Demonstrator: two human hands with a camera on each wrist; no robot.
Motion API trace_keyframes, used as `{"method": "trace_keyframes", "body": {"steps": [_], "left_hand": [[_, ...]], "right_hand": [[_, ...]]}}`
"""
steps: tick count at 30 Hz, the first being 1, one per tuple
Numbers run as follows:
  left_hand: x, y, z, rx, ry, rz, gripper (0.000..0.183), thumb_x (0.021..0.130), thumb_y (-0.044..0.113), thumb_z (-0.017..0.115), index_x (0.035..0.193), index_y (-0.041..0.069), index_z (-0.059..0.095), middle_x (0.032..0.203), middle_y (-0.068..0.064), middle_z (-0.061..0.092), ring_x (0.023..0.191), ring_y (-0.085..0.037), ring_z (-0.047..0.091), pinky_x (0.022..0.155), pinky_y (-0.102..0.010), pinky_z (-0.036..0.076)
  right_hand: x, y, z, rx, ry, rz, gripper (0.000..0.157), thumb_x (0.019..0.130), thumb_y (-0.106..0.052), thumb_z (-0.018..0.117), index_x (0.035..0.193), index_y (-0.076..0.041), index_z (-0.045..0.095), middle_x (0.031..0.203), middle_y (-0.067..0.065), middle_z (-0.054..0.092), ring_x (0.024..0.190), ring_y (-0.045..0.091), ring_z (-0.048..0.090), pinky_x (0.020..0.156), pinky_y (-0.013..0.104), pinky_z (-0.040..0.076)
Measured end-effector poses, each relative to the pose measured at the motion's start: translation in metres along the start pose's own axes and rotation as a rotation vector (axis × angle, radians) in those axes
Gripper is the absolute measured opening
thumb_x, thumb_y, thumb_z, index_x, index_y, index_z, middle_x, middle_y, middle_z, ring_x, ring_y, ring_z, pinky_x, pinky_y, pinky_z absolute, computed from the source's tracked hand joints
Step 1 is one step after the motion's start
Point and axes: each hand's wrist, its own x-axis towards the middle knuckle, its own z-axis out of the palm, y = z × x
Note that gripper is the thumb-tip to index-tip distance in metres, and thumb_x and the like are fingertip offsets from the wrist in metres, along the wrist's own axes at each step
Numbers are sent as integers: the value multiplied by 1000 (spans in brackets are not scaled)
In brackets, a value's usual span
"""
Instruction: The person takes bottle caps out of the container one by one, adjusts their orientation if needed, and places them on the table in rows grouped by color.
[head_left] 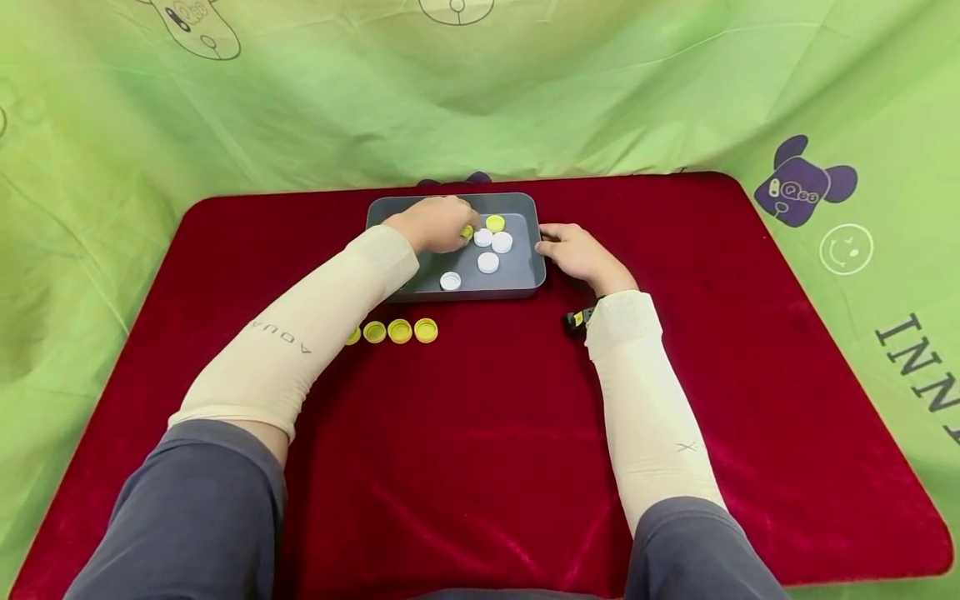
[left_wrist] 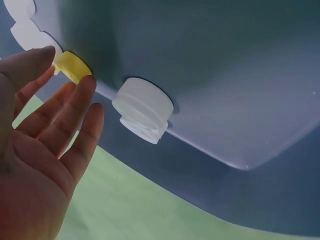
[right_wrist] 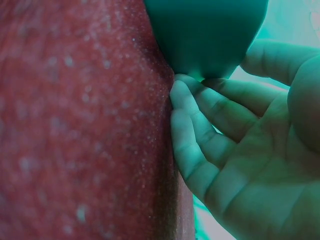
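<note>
My left hand (head_left: 438, 223) reaches into the grey tray (head_left: 528, 275), its thumb and index fingertips pinching a yellow bottle cap (left_wrist: 74, 66). The other fingers extend loosely in the left wrist view. Beside it in the tray lie another yellow cap (head_left: 495, 223) and several white caps (head_left: 488, 262). At the tray's right wall, my right hand (head_left: 577, 250) holds the edge between thumb and fingers. In the right wrist view those fingers (right_wrist: 185, 135) curve in at the tray's base, close against the red cloth.
Several yellow caps (head_left: 400, 331) stand in a row in front of the tray, the leftmost partly behind the left sleeve. A black device (head_left: 577, 321) with a yellow label sits by the right cuff. Red cloth (head_left: 480, 467) covers the table, with a green curtain (head_left: 600, 92) behind.
</note>
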Motion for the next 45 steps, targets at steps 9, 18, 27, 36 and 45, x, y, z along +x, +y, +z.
{"method": "trace_keyframes", "body": {"steps": [9, 18, 27, 36, 45], "left_hand": [[6, -1, 0, -7, 10, 20, 34, 92, 10, 58, 125, 9, 66, 121, -8, 63, 110, -23, 55, 99, -41, 42], [7, -1, 0, -20, -28, -27, 40, 93, 10, 57, 133, 12, 61, 130, -6, 59, 118, -23, 52, 103, -42, 40], [6, -1, 2, -8, -32, -20, 38, 93, 11, 58, 131, 10, 62, 131, -8, 59, 120, -26, 52, 104, -44, 38], [4, 1, 0, 0, -32, 3, 38, 93, 12, 60, 131, 11, 62, 132, -7, 58, 122, -25, 52, 103, -44, 40], [-5, 5, -5, 9, -1, 23, 37, 92, 11, 62, 129, 11, 64, 128, -8, 60, 118, -24, 53, 102, -42, 41]], "right_hand": [[1, 1, 1, 1, 19, -30, 52, 98, -15, 52, 146, 1, 40, 138, 18, 52, 124, 23, 46, 106, 40, 33], [-1, 1, 1, 11, 15, -30, 52, 99, -14, 51, 146, 2, 39, 140, 18, 50, 125, 23, 45, 107, 40, 33], [-1, 0, 1, 12, 13, -27, 51, 99, -13, 51, 146, 3, 40, 137, 19, 52, 124, 24, 46, 107, 40, 33], [-1, -1, 0, 5, 1, -19, 52, 99, -15, 51, 147, 2, 38, 141, 18, 48, 127, 25, 44, 108, 40, 32], [0, 1, -1, -4, -9, -24, 52, 99, -16, 50, 147, 2, 38, 144, 18, 46, 129, 25, 43, 109, 41, 31]]}}
